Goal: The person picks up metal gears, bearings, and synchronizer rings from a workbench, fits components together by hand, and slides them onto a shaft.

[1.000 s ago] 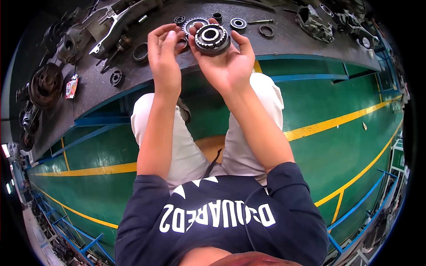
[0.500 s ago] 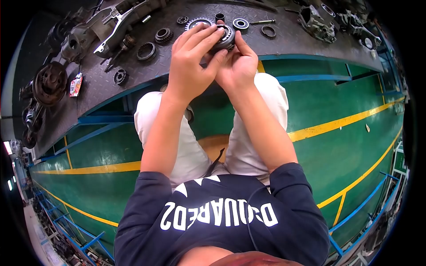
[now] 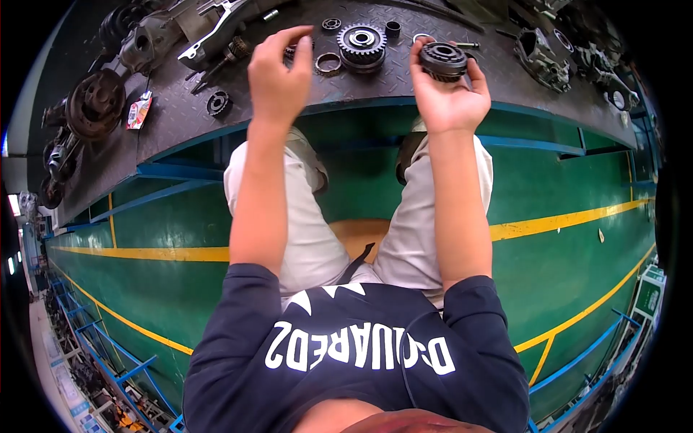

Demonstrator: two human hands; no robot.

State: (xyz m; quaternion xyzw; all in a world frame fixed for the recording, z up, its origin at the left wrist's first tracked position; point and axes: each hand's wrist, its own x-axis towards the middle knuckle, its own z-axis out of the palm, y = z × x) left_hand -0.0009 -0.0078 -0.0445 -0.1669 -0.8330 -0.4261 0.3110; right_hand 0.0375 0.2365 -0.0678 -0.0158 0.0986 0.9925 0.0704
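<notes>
My left hand (image 3: 280,81) is raised at the bench, thumb and fingers apart, holding nothing. Behind its fingers, a toothed gear (image 3: 291,50) shows only in part. My right hand (image 3: 453,101) cups a dark synchronizer hub (image 3: 443,60), toothed around its edge, above the bench's front edge. Between the hands stands a stacked gear (image 3: 362,43) with a bright toothed top. Beside it lie a thin brassy ring (image 3: 328,63), a small bearing (image 3: 331,24) and a short dark sleeve (image 3: 392,28).
The dark steel bench (image 3: 289,101) carries gearbox housings (image 3: 541,58) on the right and a rusty round part (image 3: 95,105) on the left. A small gear (image 3: 218,103) and a red-white packet (image 3: 139,111) sit near its edge. A metal pin (image 3: 468,45) lies behind the right hand.
The hands have parted from around the dark hub. My right hand has carried it rightward; my left hand has let go and moved left. The view has shifted slightly.
</notes>
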